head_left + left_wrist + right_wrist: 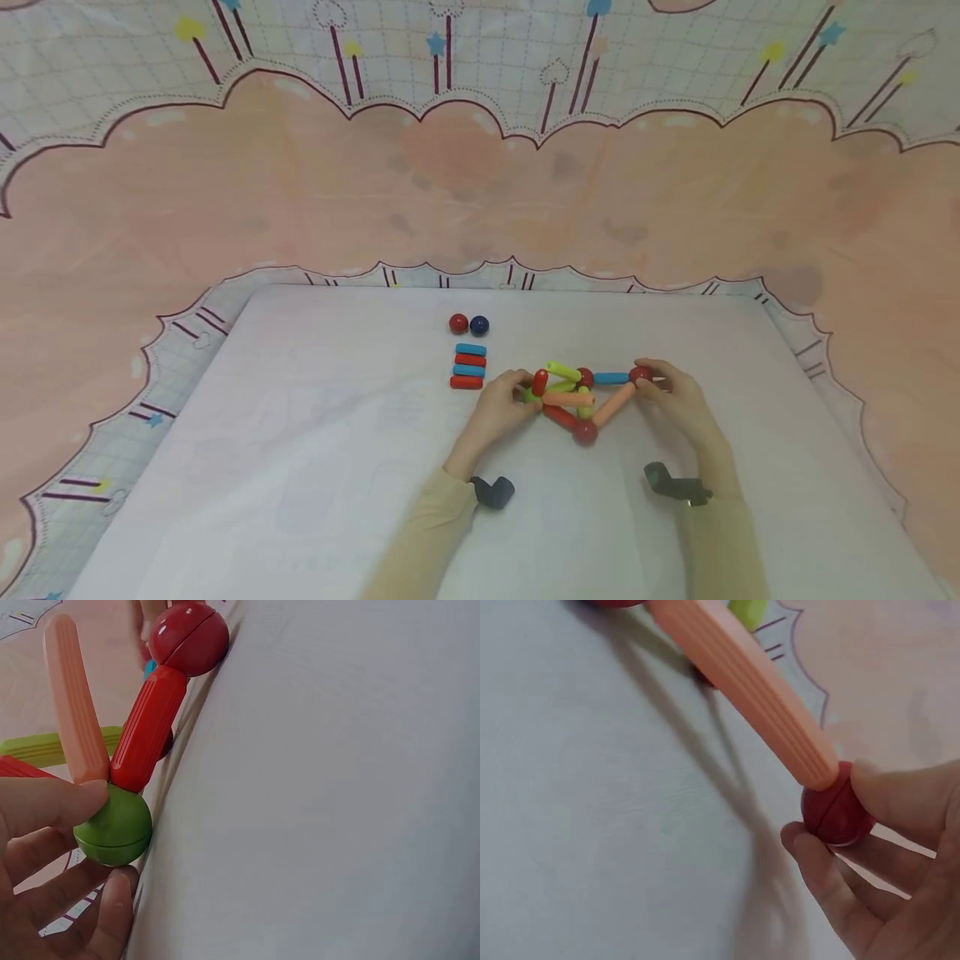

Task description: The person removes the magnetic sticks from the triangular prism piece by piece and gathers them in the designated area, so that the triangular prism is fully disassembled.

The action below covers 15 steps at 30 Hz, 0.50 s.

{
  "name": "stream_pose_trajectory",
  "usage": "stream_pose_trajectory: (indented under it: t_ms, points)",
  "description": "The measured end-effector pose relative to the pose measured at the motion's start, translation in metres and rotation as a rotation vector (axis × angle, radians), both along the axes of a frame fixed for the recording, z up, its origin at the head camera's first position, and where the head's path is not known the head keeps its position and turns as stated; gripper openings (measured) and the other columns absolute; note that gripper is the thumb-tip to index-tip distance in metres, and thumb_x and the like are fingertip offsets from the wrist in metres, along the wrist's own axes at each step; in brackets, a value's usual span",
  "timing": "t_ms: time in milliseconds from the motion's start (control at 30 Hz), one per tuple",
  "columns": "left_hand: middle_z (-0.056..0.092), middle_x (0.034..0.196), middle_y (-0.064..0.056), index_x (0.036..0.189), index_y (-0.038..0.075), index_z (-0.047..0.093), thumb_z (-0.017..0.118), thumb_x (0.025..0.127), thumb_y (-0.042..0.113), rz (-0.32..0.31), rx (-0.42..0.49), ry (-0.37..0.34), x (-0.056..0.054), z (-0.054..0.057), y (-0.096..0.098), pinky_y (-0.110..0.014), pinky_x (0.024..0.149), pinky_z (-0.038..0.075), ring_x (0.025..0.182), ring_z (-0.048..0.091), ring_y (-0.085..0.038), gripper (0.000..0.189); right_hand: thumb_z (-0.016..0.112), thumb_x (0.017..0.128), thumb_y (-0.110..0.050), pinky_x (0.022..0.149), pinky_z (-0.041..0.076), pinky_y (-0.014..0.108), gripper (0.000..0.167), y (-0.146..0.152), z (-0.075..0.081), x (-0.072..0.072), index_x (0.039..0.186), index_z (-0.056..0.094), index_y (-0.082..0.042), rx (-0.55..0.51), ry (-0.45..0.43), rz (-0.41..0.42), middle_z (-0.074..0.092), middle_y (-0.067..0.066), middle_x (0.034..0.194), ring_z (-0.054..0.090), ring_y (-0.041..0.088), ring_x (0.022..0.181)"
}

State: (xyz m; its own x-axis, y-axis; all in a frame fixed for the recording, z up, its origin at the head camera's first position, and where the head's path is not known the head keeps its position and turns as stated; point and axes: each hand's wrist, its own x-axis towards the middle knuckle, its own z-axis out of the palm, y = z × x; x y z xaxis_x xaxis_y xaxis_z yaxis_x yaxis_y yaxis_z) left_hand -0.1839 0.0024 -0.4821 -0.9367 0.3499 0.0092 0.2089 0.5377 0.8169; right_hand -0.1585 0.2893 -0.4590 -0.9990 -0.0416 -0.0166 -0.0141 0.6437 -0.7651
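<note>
My left hand (498, 410) pinches a green ball (114, 825) at the left corner of a figure of magnetic sticks and balls. From that ball rise a peach stick (75, 697) and a short red stick (539, 382); another red stick (150, 727) runs to the front red ball (585, 432). At the right corner, my right hand (684, 406) holds a red ball (836, 806) between thumb and fingers. A long peach stick (742, 690) and a blue stick (611, 378) meet there. Yellow-green sticks (562, 370) join near the back red ball (584, 378).
Behind and left of the figure, a loose red ball (458, 323) and a dark blue ball (479, 326) lie side by side. Several short sticks (470, 360), red and blue, are lined up below them on the white table (262, 433). A patterned cloth (337, 200) surrounds the table.
</note>
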Motion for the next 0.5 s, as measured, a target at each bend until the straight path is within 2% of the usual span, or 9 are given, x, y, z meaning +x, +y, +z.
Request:
stream_pose_trajectory:
  t_ms: [200,367,500]
  points:
    - [0.067,0.112,-0.009,0.114,0.007,0.065,0.074,0.083,0.017,0.024,-0.005,-0.010,0.000,-0.002,0.003,-0.028,0.080,0.051,0.089,0.060,-0.019,0.033,0.051,0.100,-0.024,0.089,0.049,0.041,0.044,0.001,-0.015,-0.022,0.141,0.046,-0.008,-0.009,-0.136,-0.033,0.045,0.023,0.143,0.048,0.042,0.122]
    - [0.067,0.109,-0.009,0.112,0.007,0.065,0.075,0.082,0.019,0.036,-0.004,-0.011,0.002,-0.002,0.005,-0.024,0.075,0.049,0.084,0.058,-0.016,0.034,0.050,0.100,-0.019,0.097,0.041,0.047,0.043,-0.003,-0.018,-0.037,0.141,0.046,-0.007,-0.032,-0.134,-0.043,0.043,0.024,0.144,0.048,0.040,0.120]
    - [0.067,0.108,-0.008,0.112,0.008,0.065,0.075,0.082,0.020,0.026,-0.008,-0.013,0.003,-0.001,0.004,-0.024,0.075,0.048,0.085,0.057,-0.016,0.034,0.049,0.099,-0.018,0.093,0.045,0.047,0.045,-0.011,-0.008,-0.035,0.142,0.042,-0.004,0.028,-0.117,-0.092,0.042,0.027,0.143,0.050,0.042,0.117]
